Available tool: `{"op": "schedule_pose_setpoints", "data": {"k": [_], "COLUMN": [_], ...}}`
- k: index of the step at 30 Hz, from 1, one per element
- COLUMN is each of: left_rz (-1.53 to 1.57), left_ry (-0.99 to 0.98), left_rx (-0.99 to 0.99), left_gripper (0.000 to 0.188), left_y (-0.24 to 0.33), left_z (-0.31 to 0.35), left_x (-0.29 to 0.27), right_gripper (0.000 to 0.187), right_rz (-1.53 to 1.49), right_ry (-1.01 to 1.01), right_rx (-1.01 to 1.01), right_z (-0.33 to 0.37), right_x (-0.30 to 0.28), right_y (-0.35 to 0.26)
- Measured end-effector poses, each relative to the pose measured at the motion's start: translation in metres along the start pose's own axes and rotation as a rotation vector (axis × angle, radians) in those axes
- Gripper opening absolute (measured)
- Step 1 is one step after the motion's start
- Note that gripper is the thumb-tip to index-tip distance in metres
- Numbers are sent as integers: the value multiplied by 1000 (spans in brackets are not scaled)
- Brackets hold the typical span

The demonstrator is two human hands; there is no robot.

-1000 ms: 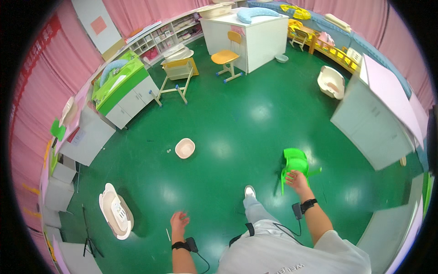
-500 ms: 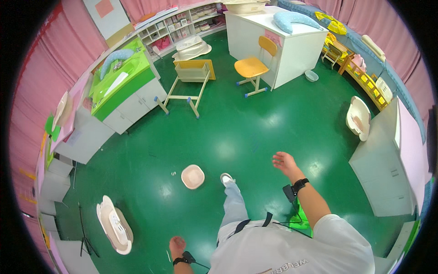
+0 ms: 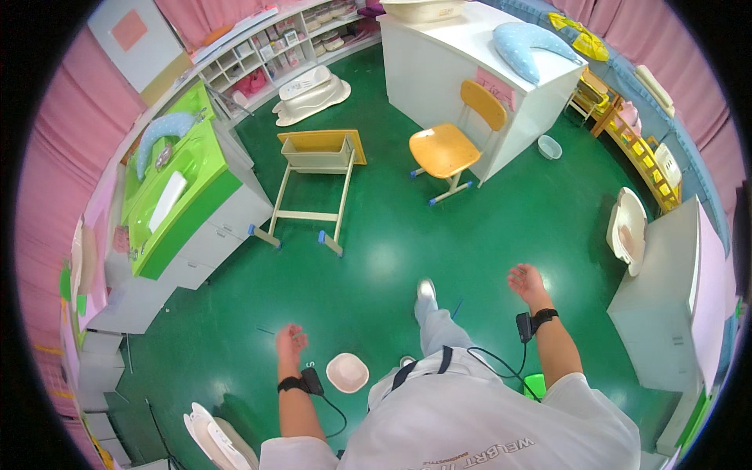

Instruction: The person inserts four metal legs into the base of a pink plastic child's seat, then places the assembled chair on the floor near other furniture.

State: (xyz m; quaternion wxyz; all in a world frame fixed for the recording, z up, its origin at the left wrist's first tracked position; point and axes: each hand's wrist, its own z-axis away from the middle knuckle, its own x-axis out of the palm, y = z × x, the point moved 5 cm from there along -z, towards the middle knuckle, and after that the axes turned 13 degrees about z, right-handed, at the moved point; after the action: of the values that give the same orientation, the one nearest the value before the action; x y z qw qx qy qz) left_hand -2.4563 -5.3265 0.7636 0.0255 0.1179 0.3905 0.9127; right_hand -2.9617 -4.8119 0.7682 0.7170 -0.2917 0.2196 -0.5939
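Observation:
My left hand (image 3: 291,341) hangs in the air, fingers apart and loosely curled, with nothing in it. Below and right of it a small pale basin (image 3: 347,373) lies on the green floor. My right hand (image 3: 528,280) is also empty, its fingers spread, out over the floor to the right. Both wrists wear black straps with small boxes and cables. Ahead of me a desk with a yellow top and metal frame (image 3: 319,213) lies tipped on its side. Right of it stands an upright yellow wooden chair (image 3: 446,150).
A white cabinet (image 3: 435,86) carries a blue spotted crescent pillow (image 3: 529,48). Left stands a green-topped sink counter (image 3: 196,205). Baby bathtubs (image 3: 313,100) sit by the shelves, another tub (image 3: 627,231) leans at right, and one (image 3: 217,440) lies lower left. A clear bowl (image 3: 549,147) rests beside the cabinet.
I have stepped forward, so the tipped desk, chair and cabinet appear closer. My left hand has swung up and forward into fuller view. My right hand remains raised, slightly farther right.

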Motion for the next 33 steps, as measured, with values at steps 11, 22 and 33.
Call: {"op": "schedule_pose_setpoints", "data": {"k": [11,22,33], "left_rz": [-46,118,-14], "left_ry": [83,133,104], "left_rx": [-185,-289,-324], "left_gripper": [28,31,53], "left_y": [83,140,186], "left_z": [-181,-362,-662], "left_x": [191,283,441], "right_gripper": [32,41,71], "right_rz": [14,270,268], "right_ry": [-114,-322,-192], "right_rx": [180,232,452], "right_z": [-258,-451,-671], "right_x": [268,594,780], "right_y": [-207,-368,-304]}}
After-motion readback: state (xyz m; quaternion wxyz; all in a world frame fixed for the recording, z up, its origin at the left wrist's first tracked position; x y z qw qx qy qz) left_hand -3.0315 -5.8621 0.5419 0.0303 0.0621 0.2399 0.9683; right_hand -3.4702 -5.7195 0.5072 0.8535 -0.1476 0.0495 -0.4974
